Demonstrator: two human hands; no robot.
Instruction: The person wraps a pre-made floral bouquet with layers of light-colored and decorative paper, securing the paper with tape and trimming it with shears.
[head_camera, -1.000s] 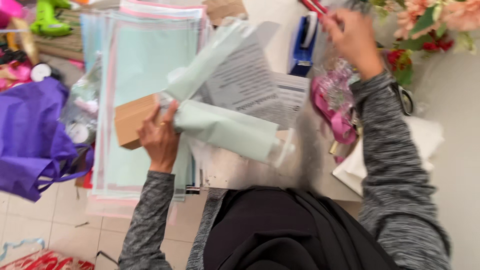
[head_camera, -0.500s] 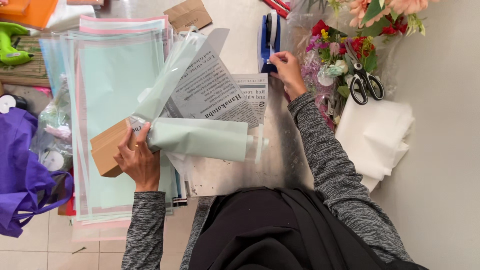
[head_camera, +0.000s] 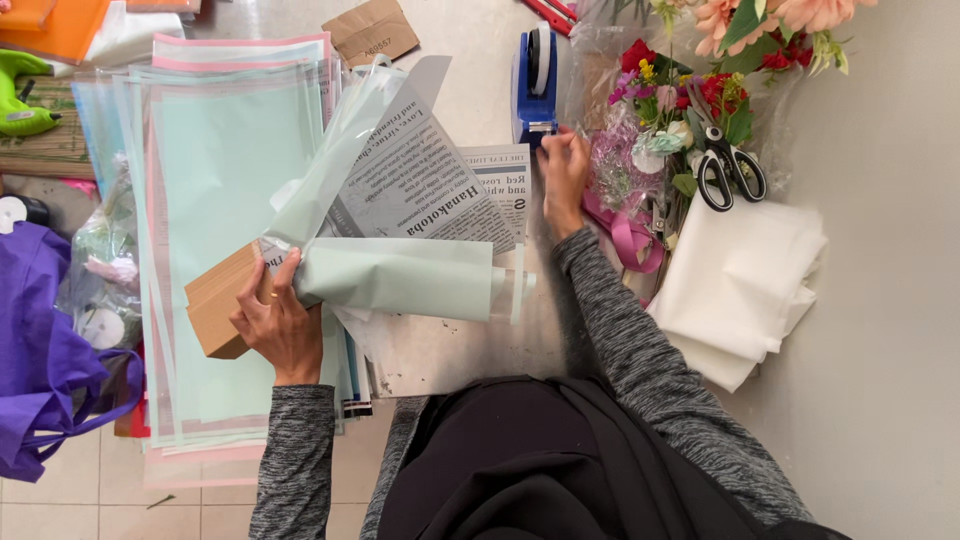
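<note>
Head view: left hand (head_camera: 278, 325) grips the mint wrapped box (head_camera: 380, 278) at centre, steadying it; right hand (head_camera: 563, 172) fingers pinch at the blue tape dispenser (head_camera: 535, 85), upper centre.

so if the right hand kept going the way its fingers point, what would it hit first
Most likely the blue tape dispenser: the right hand points up the table with its fingertips at the dispenser's base, seemingly touching it already, though contact is hard to confirm.
</note>
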